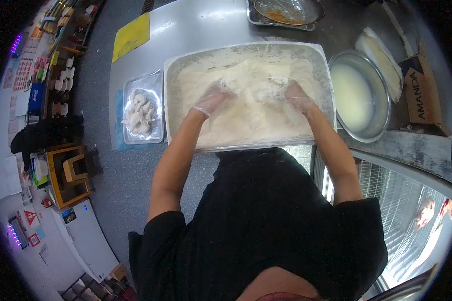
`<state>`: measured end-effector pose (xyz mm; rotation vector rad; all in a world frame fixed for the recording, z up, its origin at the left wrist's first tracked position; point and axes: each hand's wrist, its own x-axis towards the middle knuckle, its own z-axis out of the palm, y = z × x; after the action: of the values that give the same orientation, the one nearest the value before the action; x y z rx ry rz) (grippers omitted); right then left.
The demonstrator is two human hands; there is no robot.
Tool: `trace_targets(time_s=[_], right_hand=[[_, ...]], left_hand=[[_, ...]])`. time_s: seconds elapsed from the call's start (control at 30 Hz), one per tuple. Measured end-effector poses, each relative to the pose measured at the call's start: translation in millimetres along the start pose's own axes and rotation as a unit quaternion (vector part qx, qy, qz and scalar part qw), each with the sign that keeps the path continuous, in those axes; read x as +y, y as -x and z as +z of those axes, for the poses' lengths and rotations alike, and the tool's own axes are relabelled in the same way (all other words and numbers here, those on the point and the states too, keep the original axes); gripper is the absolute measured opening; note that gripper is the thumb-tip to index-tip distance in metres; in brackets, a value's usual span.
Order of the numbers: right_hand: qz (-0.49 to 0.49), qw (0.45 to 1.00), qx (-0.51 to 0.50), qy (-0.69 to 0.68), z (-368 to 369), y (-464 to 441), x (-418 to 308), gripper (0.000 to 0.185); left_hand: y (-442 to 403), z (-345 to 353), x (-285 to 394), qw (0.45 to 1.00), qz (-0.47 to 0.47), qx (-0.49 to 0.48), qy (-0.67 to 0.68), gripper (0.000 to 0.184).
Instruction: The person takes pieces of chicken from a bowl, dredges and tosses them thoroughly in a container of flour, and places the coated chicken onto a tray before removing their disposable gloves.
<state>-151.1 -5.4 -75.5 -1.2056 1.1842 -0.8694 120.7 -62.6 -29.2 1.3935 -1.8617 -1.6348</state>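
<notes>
A large rectangular tub (173, 108) of white, flour-like powder (251, 123) stands in front of me on the steel counter. My left hand (217, 98), in a clear plastic glove, reaches into the powder left of the middle. Opposite it, my right hand (297, 96), gloved the same way, is in the powder on the right. Powder coats and partly hides the fingers of both hands, so I cannot make out their grip or anything in them. Left of the tub, a shallow metal tray (158, 108) holds pale, powder-coated pieces (139, 114).
A round metal bowl (385, 113) of pale, cloudy liquid stands right of the tub. Beyond it are a white packet (381, 57) and a cardboard box (423, 95). A dark-rimmed dish (290, 11) rests at the back; a yellow sheet (131, 36) lies at the left corner.
</notes>
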Motion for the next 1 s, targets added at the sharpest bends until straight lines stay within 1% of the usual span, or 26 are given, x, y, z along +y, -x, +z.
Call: trace_targets(time_s=[0.03, 0.07, 0.1, 0.17, 0.2, 0.27, 0.3, 0.37, 0.4, 0.43, 0.47, 0.5, 0.53, 0.57, 0.6, 0.67, 0.7, 0.73, 0.77, 0.8, 0.83, 0.87, 0.9, 0.93, 0.97, 1.0], right_hand=[[-0.012, 0.985, 0.035, 0.170, -4.4, -4.6, 10.9, 0.031], [-0.023, 0.939, 0.069, 0.335, -2.3, -4.4, 5.6, 0.032], [-0.024, 0.940, 0.070, 0.334, 2.9, -1.5, 1.9, 0.032], [0.022, 0.880, 0.243, 0.407, 19.1, 3.8, -8.4, 0.028], [0.021, 0.881, 0.242, 0.406, 20.0, 1.7, -8.3, 0.028], [-0.179, 0.836, 0.138, 0.499, 19.5, -3.6, -5.5, 0.021], [-0.178, 0.837, 0.137, 0.499, 20.9, -9.9, 8.9, 0.021], [-0.163, 0.749, 0.044, 0.641, 27.9, -22.8, 44.7, 0.016], [-0.163, 0.750, 0.045, 0.640, 30.0, -21.8, 44.4, 0.016], [-0.198, 0.751, 0.062, 0.627, 33.7, -19.1, 41.3, 0.016], [-0.233, 0.751, 0.078, 0.613, 35.7, -16.4, 37.2, 0.016], [-0.233, 0.750, 0.078, 0.613, 34.9, -14.5, 31.6, 0.016], [-0.147, 0.776, 0.067, 0.609, 33.0, -13.6, 25.2, 0.015], [-0.060, 0.796, 0.056, 0.600, 30.5, -13.5, 18.2, 0.014], [-0.061, 0.795, 0.056, 0.601, 25.0, -12.4, 12.6, 0.014], [-0.033, 0.903, 0.145, 0.402, 7.3, -7.3, 4.2, 0.016], [-0.033, 0.904, 0.145, 0.401, -2.3, -4.4, -1.8, 0.016], [-0.037, 0.920, 0.095, 0.378, -12.3, -1.6, -7.7, 0.019], [-0.040, 0.933, 0.046, 0.354, -17.5, -0.7, -9.8, 0.021], [-0.040, 0.934, 0.050, 0.351, -17.7, -3.0, -7.5, 0.021], [-0.030, 0.958, 0.064, 0.279, -16.5, -5.3, -4.0, 0.023], [-0.021, 0.975, 0.076, 0.206, -15.9, -7.7, -3.6, 0.024], [-0.022, 0.975, 0.077, 0.207, -13.0, -6.2, -11.4, 0.024], [-0.011, 0.993, 0.059, 0.104, -8.9, -3.1, -19.0, 0.023], [0.001, 0.999, 0.040, -0.001, -5.6, -1.3, -23.7, 0.023], [0.001, 0.999, 0.038, -0.001, -4.0, -2.4, -20.4, 0.023]], left_hand=[[1.6, -4.2, -1.5, 0.988, 0.072, 0.002, -0.136, 0.048], [2.7, -5.8, -1.2, 0.952, 0.143, 0.003, -0.269, 0.046], [1.2, -4.8, -4.6, 0.952, 0.143, 0.003, -0.271, 0.046], [-4.9, -1.5, -21.5, 0.971, 0.044, 0.146, -0.183, 0.034], [-7.8, 1.0, -29.9, 0.971, 0.044, 0.147, -0.184, 0.034], [-12.4, 10.2, -43.7, 0.918, 0.092, 0.170, -0.347, 0.039], [-12.5, 19.2, -44.0, 0.918, 0.091, 0.169, -0.347, 0.039], [-11.0, 47.4, -42.7, 0.863, 0.166, 0.078, -0.470, 0.043], [-2.6, 61.5, -21.9, 0.885, 0.081, -0.003, -0.459, 0.045], [6.8, 75.3, -0.3, 0.893, -0.005, -0.085, -0.442, 0.048], [8.3, 89.0, 0.9, 0.893, -0.005, -0.085, -0.442, 0.048], [8.2, 100.6, 0.7, 0.882, -0.019, -0.136, -0.451, 0.050], [7.2, 105.5, 0.1, 0.869, -0.032, -0.185, -0.458, 0.052], [5.2, 103.7, -0.2, 0.869, -0.032, -0.183, -0.459, 0.052], [2.2, 99.3, -0.5, 0.876, -0.024, -0.169, -0.452, 0.054], [-8.8, 85.1, -15.3, 0.882, -0.016, -0.153, -0.445, 0.055], [-17.5, 74.1, -38.9, 0.895, 0.062, -0.118, -0.426, 0.054], [-20.2, 64.5, -52.7, 0.899, 0.140, -0.084, -0.406, 0.053], [-13.9, 55.3, -41.3, 0.898, 0.140, -0.087, -0.408, 0.053], [-5.2, 45.4, -16.7, 0.935, 0.086, -0.054, -0.341, 0.052], [0.0, 39.0, -3.0, 0.962, 0.031, -0.020, -0.270, 0.051], [-3.7, 36.7, -10.5, 0.940, 0.030, 0.014, -0.341, 0.041], [-8.1, 33.2, -18.1, 0.940, 0.031, 0.015, -0.341, 0.041], [-12.0, 29.0, -26.5, 0.986, -0.008, 0.029, -0.165, 0.041], [-8.9, 26.9, -20.4, 0.998, -0.047, 0.042, 0.017, 0.040], [-5.7, 26.3, -14.4, 0.998, -0.048, 0.043, 0.018, 0.040]])
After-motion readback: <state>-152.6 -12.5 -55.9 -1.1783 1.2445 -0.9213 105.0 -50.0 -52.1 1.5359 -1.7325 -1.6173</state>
